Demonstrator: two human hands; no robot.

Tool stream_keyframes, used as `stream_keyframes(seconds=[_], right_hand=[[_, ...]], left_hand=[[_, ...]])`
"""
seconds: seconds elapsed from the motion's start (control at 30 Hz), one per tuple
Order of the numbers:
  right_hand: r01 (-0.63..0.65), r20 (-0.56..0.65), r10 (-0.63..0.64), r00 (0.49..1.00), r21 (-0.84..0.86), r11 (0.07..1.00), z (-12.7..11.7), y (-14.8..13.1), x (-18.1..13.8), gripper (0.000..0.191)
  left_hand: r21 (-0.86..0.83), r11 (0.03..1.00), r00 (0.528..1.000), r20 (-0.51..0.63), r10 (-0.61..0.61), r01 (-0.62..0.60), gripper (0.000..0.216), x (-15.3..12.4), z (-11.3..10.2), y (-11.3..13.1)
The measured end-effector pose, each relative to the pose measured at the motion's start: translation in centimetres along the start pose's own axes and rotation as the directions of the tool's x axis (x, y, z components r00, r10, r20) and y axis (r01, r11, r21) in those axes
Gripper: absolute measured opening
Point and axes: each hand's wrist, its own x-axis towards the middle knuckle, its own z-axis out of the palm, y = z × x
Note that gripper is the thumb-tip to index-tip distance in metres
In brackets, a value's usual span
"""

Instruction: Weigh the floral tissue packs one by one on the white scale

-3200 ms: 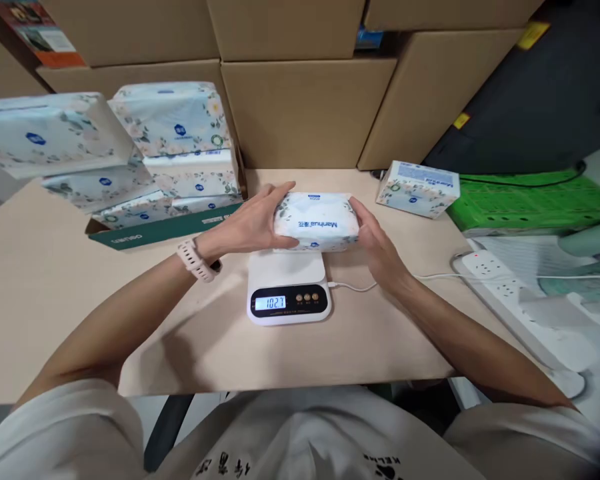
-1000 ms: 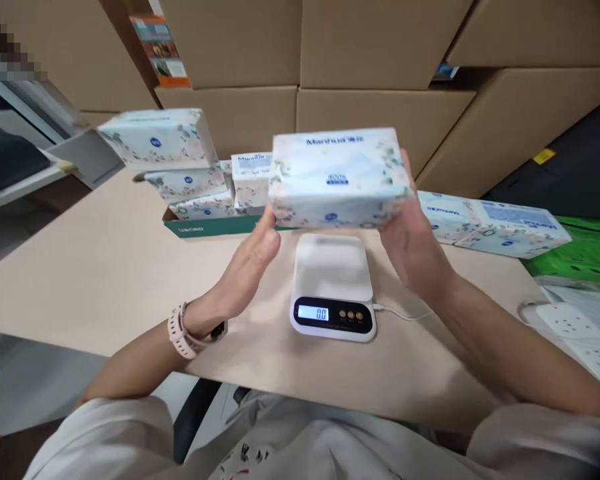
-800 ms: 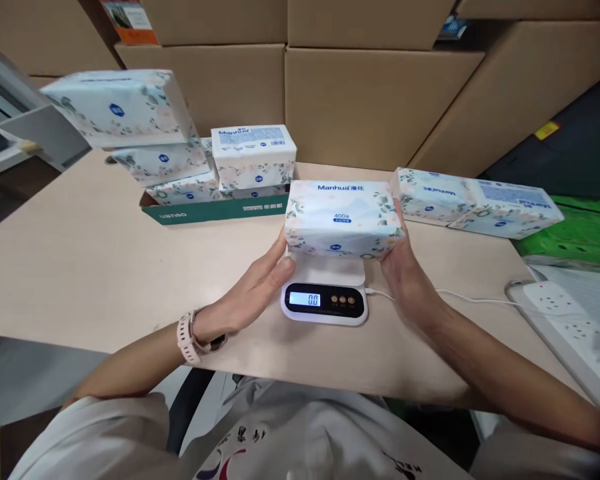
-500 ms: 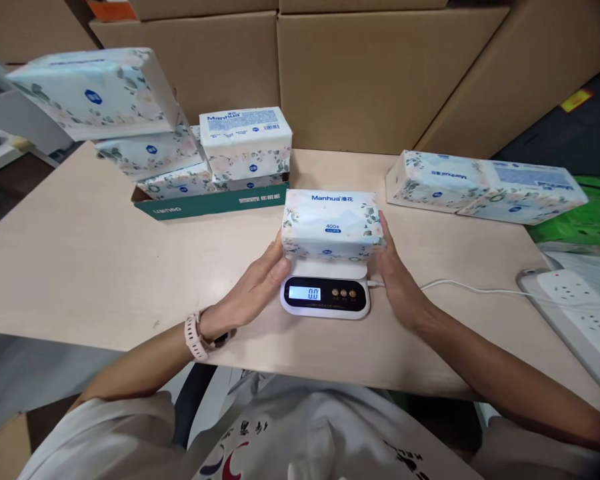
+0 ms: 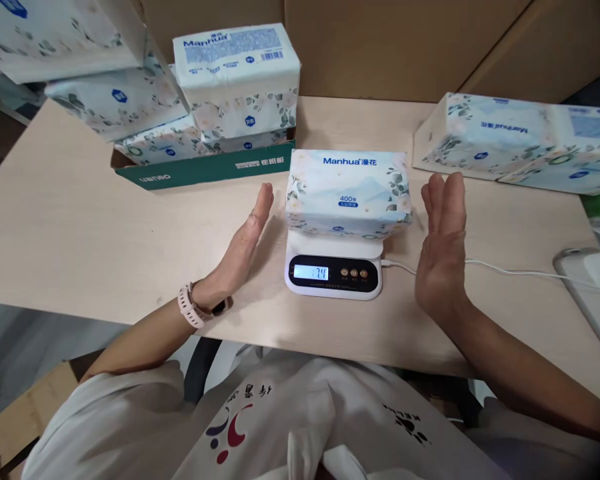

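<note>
A floral tissue pack (image 5: 349, 193) marked Manhua lies on the white kitchen scale (image 5: 334, 265), whose lit display shows digits. My left hand (image 5: 241, 247) hovers just left of the pack, fingers stretched flat, holding nothing. My right hand (image 5: 441, 241) is held upright just right of the pack, fingers straight and together, also holding nothing. Neither hand touches the pack.
A green tray box (image 5: 200, 171) at the back left holds several stacked tissue packs (image 5: 237, 80). Two more packs (image 5: 500, 142) lie at the back right. A white cable (image 5: 520, 272) runs from the scale to a power strip (image 5: 593, 283). Cardboard boxes (image 5: 380, 47) line the back.
Both hands set the tissue pack down on the scale and let go, drawing apart to either side. The display went from 0.0 to a reading. The camera moved closer.
</note>
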Motion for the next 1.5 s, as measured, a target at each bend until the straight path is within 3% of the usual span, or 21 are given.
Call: stream_keyframes(seconds=[0.73, 0.87, 1.23, 1.5], right_hand=[[-0.030, -0.033, 0.027, 0.999, -0.074, 0.997, 0.1, -0.7, -0.2, 0.074], [0.029, -0.028, -0.032, 0.999, -0.098, 0.995, 0.1, -0.7, -0.1, 0.068], [0.038, -0.018, -0.039, 0.999, -0.047, 0.998, 0.1, -1.0, -0.1, 0.063], [0.001, -0.034, -0.004, 0.999, -0.094, 0.996, -0.1, 0.2, -0.1, 0.078]], left_hand=[[0.013, 1.000, 0.999, -0.043, -0.013, 0.014, 0.082, 0.3, 0.3, 0.3], [0.022, 0.999, 0.999, -0.047, -0.025, 0.026, 0.082, 0.3, 0.4, 0.5], [0.011, 1.000, 0.999, -0.043, -0.027, 0.028, 0.080, 0.2, 0.4, 0.6], [0.002, 0.999, 0.998, -0.049, -0.033, 0.033, 0.082, 0.3, 0.3, 0.5]])
